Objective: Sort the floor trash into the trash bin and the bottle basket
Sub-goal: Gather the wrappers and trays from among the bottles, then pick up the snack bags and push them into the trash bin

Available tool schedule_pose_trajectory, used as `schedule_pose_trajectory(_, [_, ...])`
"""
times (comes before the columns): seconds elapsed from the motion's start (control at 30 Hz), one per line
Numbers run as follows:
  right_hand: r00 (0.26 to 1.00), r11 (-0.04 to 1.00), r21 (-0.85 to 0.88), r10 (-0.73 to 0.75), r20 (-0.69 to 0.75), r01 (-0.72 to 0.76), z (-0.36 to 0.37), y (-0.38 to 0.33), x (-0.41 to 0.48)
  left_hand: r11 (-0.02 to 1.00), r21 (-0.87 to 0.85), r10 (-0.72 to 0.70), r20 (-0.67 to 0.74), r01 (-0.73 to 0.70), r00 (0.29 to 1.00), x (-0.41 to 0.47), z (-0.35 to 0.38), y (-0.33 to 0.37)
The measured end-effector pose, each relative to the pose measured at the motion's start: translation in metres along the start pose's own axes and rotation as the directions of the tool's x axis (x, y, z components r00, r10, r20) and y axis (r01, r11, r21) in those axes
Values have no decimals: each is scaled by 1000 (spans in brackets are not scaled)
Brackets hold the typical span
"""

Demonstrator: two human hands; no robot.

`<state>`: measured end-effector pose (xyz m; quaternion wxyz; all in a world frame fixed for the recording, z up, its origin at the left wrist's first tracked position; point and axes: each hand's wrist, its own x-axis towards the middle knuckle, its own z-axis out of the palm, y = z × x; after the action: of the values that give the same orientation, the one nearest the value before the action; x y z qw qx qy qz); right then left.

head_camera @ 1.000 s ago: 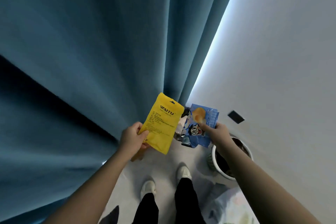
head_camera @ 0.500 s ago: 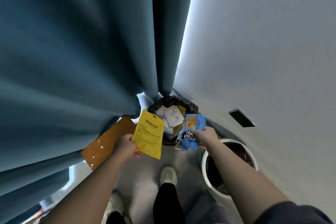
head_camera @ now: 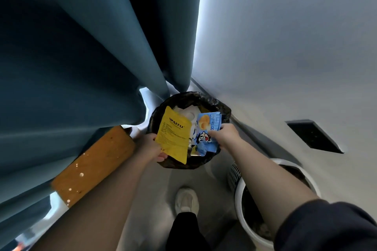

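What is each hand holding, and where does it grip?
The left hand pinches the yellow pouch at its lower left edge. The right hand grips the blue wrapper by its right side. Both hang over the bin.

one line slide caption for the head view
Left hand holds a yellow pouch, right hand a blue wrapper, over the black-lined trash bin.

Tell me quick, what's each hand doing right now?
Left hand: closed on the yellow packet.
Right hand: closed on the blue snack wrapper.
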<state>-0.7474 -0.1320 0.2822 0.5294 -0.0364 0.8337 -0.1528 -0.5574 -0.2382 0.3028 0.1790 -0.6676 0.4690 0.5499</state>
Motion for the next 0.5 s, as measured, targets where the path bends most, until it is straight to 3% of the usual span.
schedule_pose_trajectory(0.07, [1000, 997, -76, 19, -4, -19, 0, 2, 1, 996, 90, -11, -21, 13, 1000, 3, -1, -5])
schedule_pose_trajectory(0.17, [996, 947, -322, -13, -93, -18, -2, 5, -16, 933, 355, 77, -39, -58, 996, -10, -14, -17])
schedule_pose_trajectory(0.3, [947, 734, -670, -283, -149, 114, -3, 5, -63, 790, 599, 196, -49, -128, 979, -49, -37, -37])
schedule_pose_trajectory(0.4, [922, 590, -786, -382, -67, 188, -6, -3, -105, 673, 720, 281, -40, -168, 959, -90, -59, -47])
schedule_pose_trajectory(0.5, [886, 460, -859, -464, -15, 227, -5, -8, -148, 625, 762, 353, -84, -168, 932, -131, -80, -56])
